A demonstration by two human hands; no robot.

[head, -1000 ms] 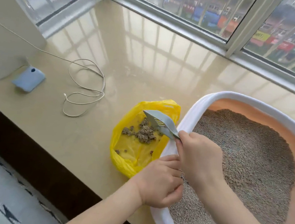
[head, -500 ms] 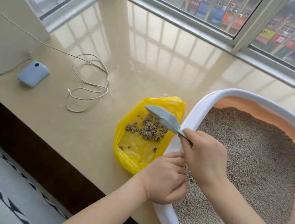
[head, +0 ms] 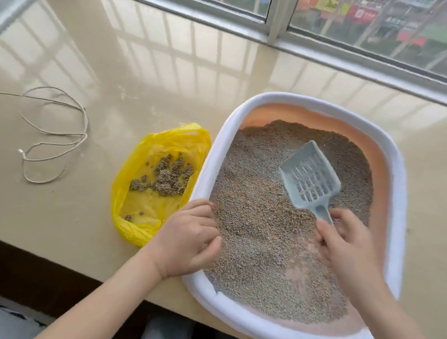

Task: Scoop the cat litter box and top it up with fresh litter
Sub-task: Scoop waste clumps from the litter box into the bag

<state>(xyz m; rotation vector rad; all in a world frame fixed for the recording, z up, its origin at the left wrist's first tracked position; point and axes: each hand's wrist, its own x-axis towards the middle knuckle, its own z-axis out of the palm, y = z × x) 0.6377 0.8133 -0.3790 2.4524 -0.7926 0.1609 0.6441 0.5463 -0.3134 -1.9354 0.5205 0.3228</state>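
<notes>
Head view. The litter box [head: 398, 199], white-rimmed with an orange inner wall, sits on the beige surface [head: 144, 77] and holds grey-brown litter [head: 260, 225] spread unevenly; a patch of bare floor shows through the litter just below the right hand's grip. The right hand [head: 344, 248] is curled round the handle of the slotted grey scoop [head: 310, 177], whose pan extends up and away from the grip, above the litter at the middle of the box; whether the pan touches the litter cannot be told. The pan carries no visible clumps. The left hand [head: 188, 241] grips the near-left rim of the box, fingers curled over the edge toward the litter.

Just left of the left hand's grip, and touching the box's outer wall, lies an open yellow plastic bag [head: 162, 146] containing a pile of dark litter clumps [head: 167, 177] and a few loose bits nearer its lower end.

Beyond both grips the surface runs to a window frame [head: 273, 36]; its near edge passes under the left forearm, and the near part of the box overhangs that edge. Bare surface lies above the bag and to the right of the box.

Far left of the left hand's grip, well apart from the bag, a thin white cord [head: 59, 135] lies in loose loops on the surface. Nothing stands between scoop and bag except the box rim.
</notes>
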